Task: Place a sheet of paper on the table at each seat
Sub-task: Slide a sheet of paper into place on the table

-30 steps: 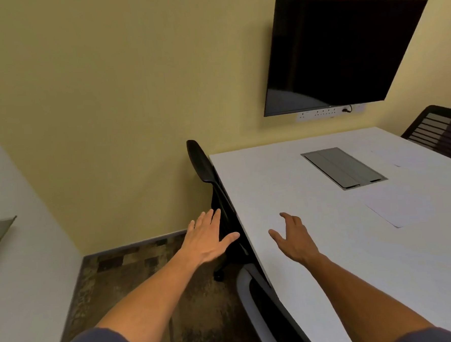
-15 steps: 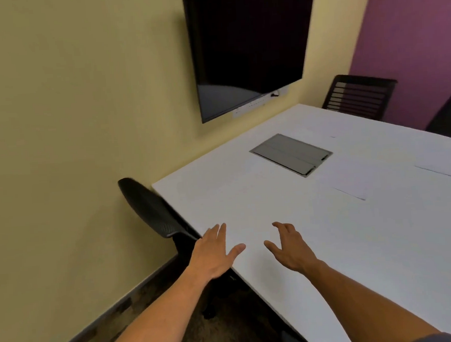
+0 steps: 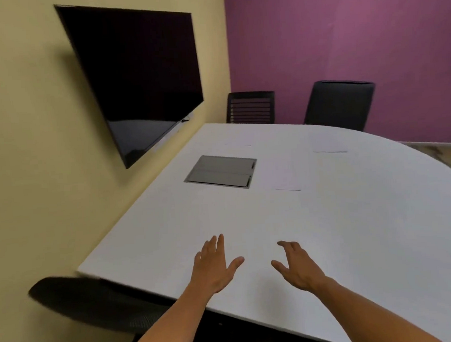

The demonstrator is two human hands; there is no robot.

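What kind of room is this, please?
Most likely a small office meeting room. A large white table has a grey cable hatch set into it, dark office chairs stand around it, and a big dark screen hangs on the wall.

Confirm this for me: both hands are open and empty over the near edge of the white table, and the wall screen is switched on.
Not quite. In the head view the wall screen is dark, showing no picture. The rest stands: left hand and right hand are open and empty over the white table.
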